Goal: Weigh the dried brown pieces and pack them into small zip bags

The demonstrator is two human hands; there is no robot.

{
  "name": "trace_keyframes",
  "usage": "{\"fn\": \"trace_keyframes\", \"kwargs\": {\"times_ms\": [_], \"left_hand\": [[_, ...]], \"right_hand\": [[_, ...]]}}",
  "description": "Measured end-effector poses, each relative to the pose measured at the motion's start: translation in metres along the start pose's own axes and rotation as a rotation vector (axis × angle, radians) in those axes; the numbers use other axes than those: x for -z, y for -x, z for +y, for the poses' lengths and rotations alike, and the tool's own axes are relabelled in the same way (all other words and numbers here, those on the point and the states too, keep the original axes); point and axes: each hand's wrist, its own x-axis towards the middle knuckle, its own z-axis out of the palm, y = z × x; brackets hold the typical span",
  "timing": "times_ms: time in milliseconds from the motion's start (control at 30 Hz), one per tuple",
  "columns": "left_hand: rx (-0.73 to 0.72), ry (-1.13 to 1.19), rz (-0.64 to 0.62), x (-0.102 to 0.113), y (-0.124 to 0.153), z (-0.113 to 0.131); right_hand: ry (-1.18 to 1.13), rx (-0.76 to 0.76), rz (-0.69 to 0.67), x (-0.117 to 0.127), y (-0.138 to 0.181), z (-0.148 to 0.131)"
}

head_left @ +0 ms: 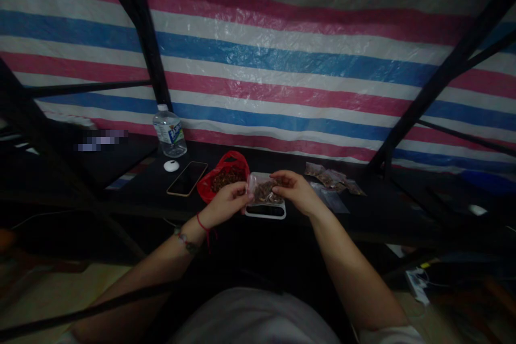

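The scene is dim. The tarp (282,54) is the brightest part, its plastic crinkles glinting with soft glare at upper centre. The table (363,209) is almost black, its detail lost in shadow. The left hand (226,205), the right hand (296,191) and the bag (264,191) they pinch are faintly lit and slightly soft. The corners darken, and the poles (141,32) bow with wide-angle distortion. A pixelated patch (100,142) sits at left.
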Motion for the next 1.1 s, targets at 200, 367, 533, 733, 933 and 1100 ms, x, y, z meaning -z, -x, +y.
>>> {"fn": "trace_keyframes", "kwargs": {"times_ms": [200,367,533,733,933,1100], "left_hand": [[0.095,0.146,-0.254,0.000,-0.001,-0.007],[0.087,0.185,-0.129,-0.014,-0.005,-0.017],[0.081,0.105,-0.083,-0.026,-0.005,-0.024],[0.083,0.016,-0.086,-0.027,-0.004,-0.023],[0.070,0.041,-0.089,-0.025,-0.004,-0.024],[0.112,0.123,-0.026,-0.025,-0.005,-0.026]], "right_hand": [[0.101,-0.002,0.175,0.001,0.004,0.024],[0.404,0.052,0.185,-0.007,0.012,0.022],[0.491,0.096,-0.144,-0.031,0.025,0.003],[0.589,0.111,-0.108,-0.040,0.027,0.001],[0.391,0.095,-0.184,-0.031,0.021,0.006],[0.350,0.049,-0.149,-0.030,0.020,0.011]]}}
